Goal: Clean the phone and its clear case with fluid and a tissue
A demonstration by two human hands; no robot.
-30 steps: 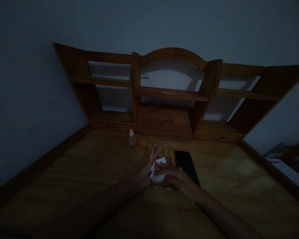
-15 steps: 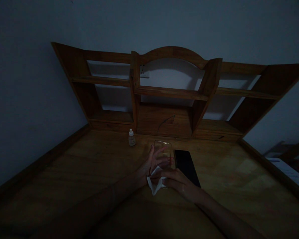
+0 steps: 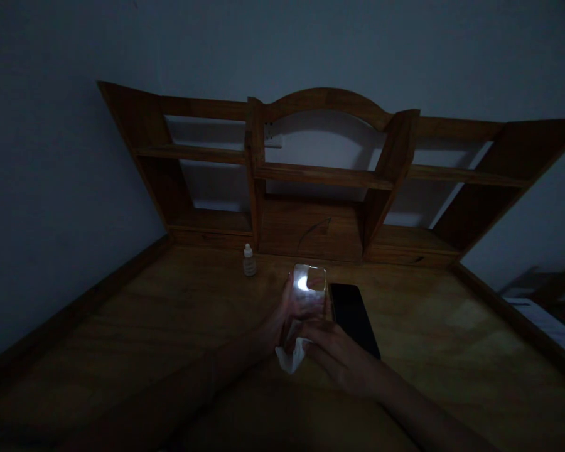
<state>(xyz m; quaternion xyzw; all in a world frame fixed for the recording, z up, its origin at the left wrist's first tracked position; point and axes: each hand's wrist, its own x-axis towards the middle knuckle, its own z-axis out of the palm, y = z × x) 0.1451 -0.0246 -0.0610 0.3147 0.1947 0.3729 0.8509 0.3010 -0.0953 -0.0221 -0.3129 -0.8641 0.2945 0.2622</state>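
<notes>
My left hand [image 3: 285, 317] holds a clear phone case [image 3: 309, 285] tilted up off the wooden desk [image 3: 169, 320]; the case catches a bright glare near its top. My right hand [image 3: 334, 351] grips a crumpled white tissue [image 3: 289, 356] at the lower end of the case. A black phone [image 3: 353, 311] lies flat on the desk just right of both hands. The room is dim.
A small dropper bottle [image 3: 249, 260] stands on the desk behind and left of the case. A wooden shelf unit [image 3: 324, 176] runs along the back against the wall. A raised wooden rim [image 3: 66, 317] borders the desk's left and right sides.
The case lay flat under both hands a second ago; my left hand has lifted and tilted it up so it reflects light. The tissue has slid down to the case's lower end.
</notes>
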